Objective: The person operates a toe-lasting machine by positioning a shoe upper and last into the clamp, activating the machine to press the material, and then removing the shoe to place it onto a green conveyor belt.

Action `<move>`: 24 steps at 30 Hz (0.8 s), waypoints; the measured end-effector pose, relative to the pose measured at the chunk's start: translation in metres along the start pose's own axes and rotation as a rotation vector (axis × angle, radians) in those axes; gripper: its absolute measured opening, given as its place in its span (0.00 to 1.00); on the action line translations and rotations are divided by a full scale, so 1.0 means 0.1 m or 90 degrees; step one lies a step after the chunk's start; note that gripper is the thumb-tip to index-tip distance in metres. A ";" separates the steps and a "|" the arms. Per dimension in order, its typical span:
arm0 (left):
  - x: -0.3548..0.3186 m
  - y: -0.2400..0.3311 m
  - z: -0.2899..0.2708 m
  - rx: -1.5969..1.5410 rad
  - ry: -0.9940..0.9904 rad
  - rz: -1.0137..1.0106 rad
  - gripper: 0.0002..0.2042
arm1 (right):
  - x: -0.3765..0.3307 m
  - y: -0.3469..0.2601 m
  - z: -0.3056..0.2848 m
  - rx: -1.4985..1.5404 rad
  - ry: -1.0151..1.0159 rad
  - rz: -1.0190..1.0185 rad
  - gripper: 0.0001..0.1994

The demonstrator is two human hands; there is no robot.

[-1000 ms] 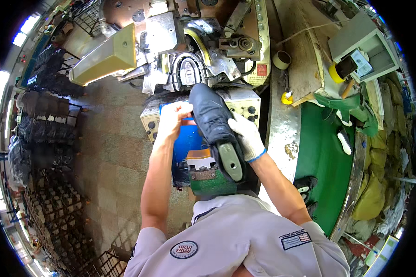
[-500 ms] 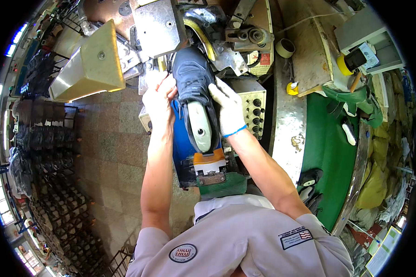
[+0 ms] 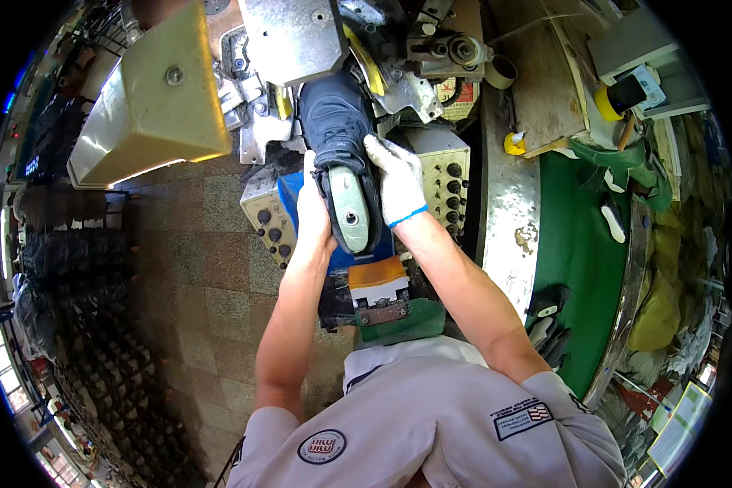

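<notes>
A dark shoe upper [image 3: 334, 122] with laces is stretched over a pale green shoe last [image 3: 348, 199]. Its toe points away from me, up against the machine's metal plate [image 3: 293, 37]. My left hand [image 3: 314, 213] wraps the left side near the heel, its fingers partly hidden by the shoe. On the right side, my right hand [image 3: 398, 180], in a white glove with a blue cuff, grips the shoe around its ankle opening. Just behind the heel, with a small gap, sits an orange pad [image 3: 376, 272] on a metal bracket.
Control boxes with black knobs [image 3: 453, 185] flank the shoe. A large cream machine cover [image 3: 150, 102] stands at the left. Along the right runs a green-surfaced conveyor [image 3: 573, 268] carrying dark shoes [image 3: 547, 302]. Racks of shoes [image 3: 98, 366] line the far left.
My left hand has slid from beside the toe back toward the heel. The shoe has moved forward, and its heel has come away from the orange pad. My right hand keeps its grip.
</notes>
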State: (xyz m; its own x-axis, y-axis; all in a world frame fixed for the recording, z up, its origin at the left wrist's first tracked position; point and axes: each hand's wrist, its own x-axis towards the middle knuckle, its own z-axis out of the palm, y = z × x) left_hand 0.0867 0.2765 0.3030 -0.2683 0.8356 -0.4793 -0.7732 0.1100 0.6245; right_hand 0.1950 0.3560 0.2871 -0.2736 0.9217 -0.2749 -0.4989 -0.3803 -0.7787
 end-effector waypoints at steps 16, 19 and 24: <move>0.24 -0.28 -0.28 0.026 0.047 0.088 0.21 | 0.02 0.36 -0.20 -0.135 0.014 -0.031 0.17; 0.30 -0.33 -0.36 0.016 -0.041 0.122 0.22 | 0.02 0.37 -0.17 -0.083 0.008 -0.044 0.14; 0.27 -0.38 -0.26 0.051 -0.008 0.194 0.28 | 0.04 0.34 -0.21 -0.060 -0.014 -0.017 0.14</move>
State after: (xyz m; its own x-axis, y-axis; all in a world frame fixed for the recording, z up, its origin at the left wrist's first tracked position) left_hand 0.0944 0.2808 0.2502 -0.4734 0.8429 -0.2560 -0.6102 -0.1042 0.7854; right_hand 0.1946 0.3480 0.2479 -0.2795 0.9294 -0.2411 -0.4277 -0.3453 -0.8354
